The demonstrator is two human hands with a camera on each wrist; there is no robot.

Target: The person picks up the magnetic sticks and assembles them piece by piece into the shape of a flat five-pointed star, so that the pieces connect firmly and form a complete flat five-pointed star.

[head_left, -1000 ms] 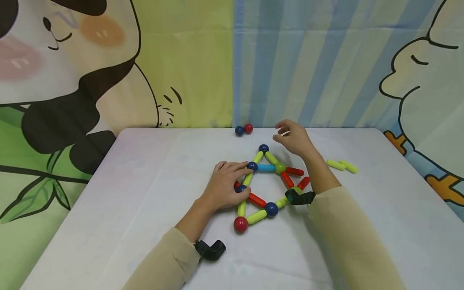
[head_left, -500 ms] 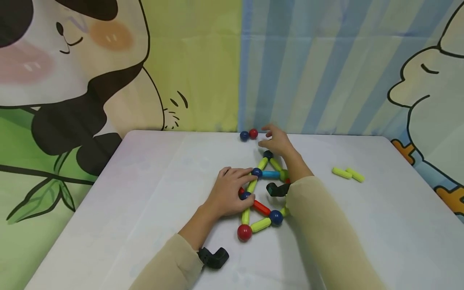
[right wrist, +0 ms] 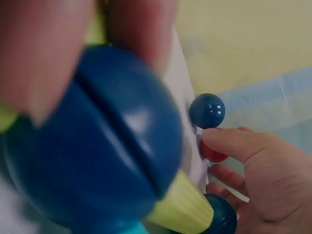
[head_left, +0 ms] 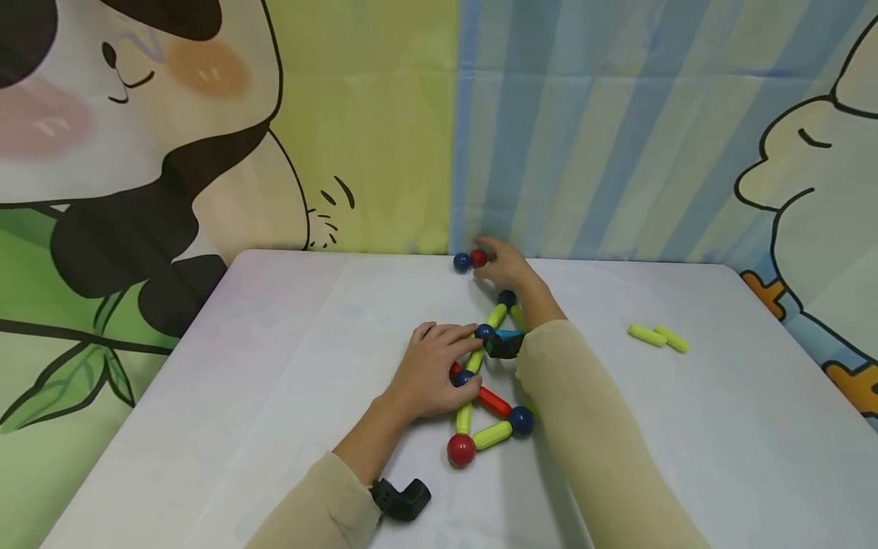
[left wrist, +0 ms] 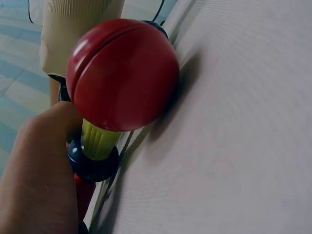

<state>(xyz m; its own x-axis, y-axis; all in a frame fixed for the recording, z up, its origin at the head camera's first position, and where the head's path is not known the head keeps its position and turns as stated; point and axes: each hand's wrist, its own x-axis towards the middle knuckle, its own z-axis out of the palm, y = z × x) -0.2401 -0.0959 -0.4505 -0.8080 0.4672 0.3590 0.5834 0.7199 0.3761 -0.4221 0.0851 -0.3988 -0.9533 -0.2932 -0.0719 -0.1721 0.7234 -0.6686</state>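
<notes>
A frame of magnetic rods and balls, with yellow-green, red and light blue rods, lies on the table. My left hand holds its left side, fingertips on one blue ball and thumb at another lower down. The large red corner ball fills much of the left wrist view. At the table's back edge, my right hand has thumb and fingers around a loose red ball. Beside that sits a loose dark blue ball. My right forearm hides the right part of the frame.
Two loose yellow-green rods lie together on the right of the white table. A printed cloth hangs right behind the table's back edge. A black wrist camera sits on my left wrist.
My right hand has moved left and away from me to the loose red ball, its thumb and fingers closing around it. My left hand has stayed on the frame. The head view has shifted slightly.
</notes>
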